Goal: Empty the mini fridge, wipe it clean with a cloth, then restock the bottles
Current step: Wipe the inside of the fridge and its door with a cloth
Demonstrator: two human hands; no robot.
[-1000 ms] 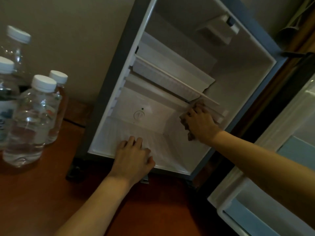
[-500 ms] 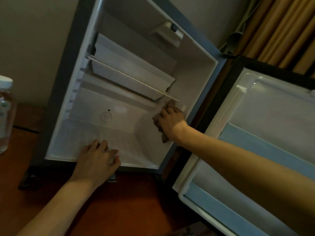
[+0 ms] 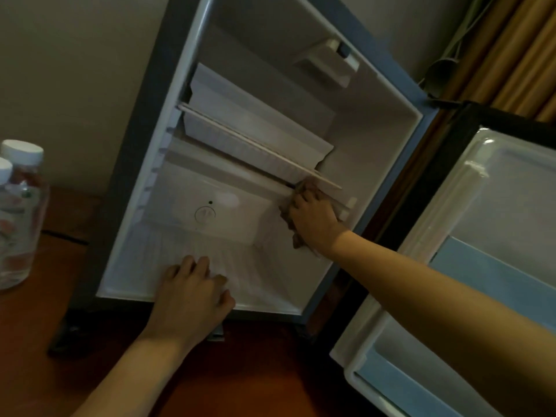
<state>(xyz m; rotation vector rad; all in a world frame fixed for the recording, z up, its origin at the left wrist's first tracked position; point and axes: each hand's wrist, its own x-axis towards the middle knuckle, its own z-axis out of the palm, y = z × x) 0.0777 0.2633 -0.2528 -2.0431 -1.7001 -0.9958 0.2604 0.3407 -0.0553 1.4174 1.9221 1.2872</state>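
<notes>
Standing open on a reddish-brown wooden floor [image 3: 270,371], the mini fridge [image 3: 376,164] shows a bare white inside with one thin shelf [image 3: 258,145] running across its middle. Its door [image 3: 496,224] is swung wide to the right, pale blue strips along the door racks. A plain beige wall [image 3: 75,70] rises behind on the left, and tan curtains [image 3: 517,61] hang at the upper right.

Two water bottles [image 3: 18,212] with white caps stand on the floor at the far left, well apart from the fridge opening.

Inside, the right hand [image 3: 314,218] presses a brownish cloth [image 3: 296,236] against the right inner wall, just under the right end of the shelf. The fingers are bent over the cloth and grip it bunched beneath the palm, with cloth poking out above and below the hand.

The left hand [image 3: 189,293] rests palm-down on the front lip of the fridge floor, fingers spread and fairly straight, holding nothing. Both bare forearms reach in from the lower edge of the view.
</notes>
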